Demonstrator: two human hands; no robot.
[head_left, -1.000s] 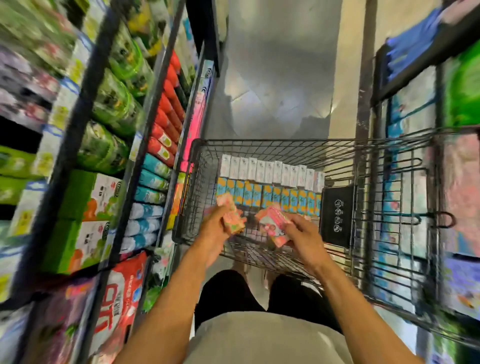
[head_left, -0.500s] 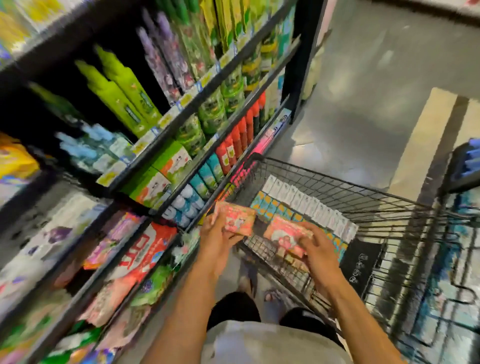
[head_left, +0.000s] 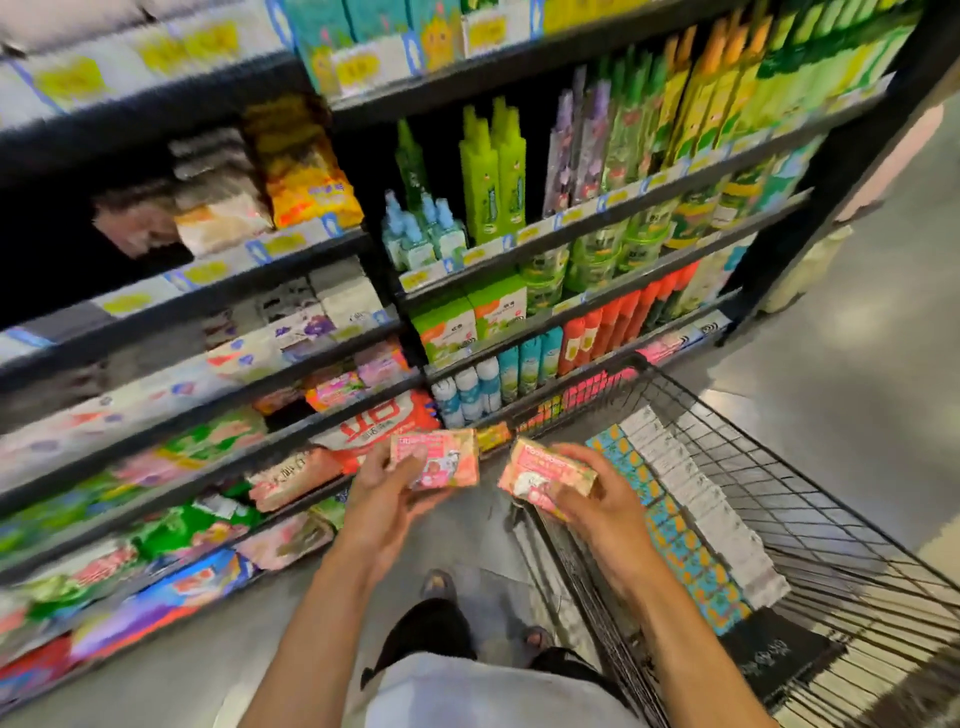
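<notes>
Where the aisle is viewed from above, one black metal shelving unit (head_left: 852, 156) is seen filling the left and upper part of the view. Its tiers are crowded with bottles, cans and soft packs, many of them blurred. Two tall lime-green bottles (head_left: 491, 171) can be made out standing side by side on an upper tier.

One dark wire shopping cart (head_left: 779, 467) is set to the right, close beside the unit's lowest tier. Two rows of small cartons are held in it, laid touching along its floor: one row of white cartons (head_left: 711, 509) and one row of blue cartons patterned in orange (head_left: 680, 551). The single cartons cannot be counted with certainty. One black placard (head_left: 769, 660) is seen at the cart's near end.

Two flat pink rectangular packets, printed with pictures and pale lettering, are held up in front of the body, one to each hand. The left packet (head_left: 447, 457) is gripped by the left hand (head_left: 384, 499), thumb laid across its face, before the lowest shelves. The right packet (head_left: 545, 473) is clasped by the curled fingers of the right hand (head_left: 597, 514) above the cart's near left rim. The packets are kept near each other but apart.
</notes>
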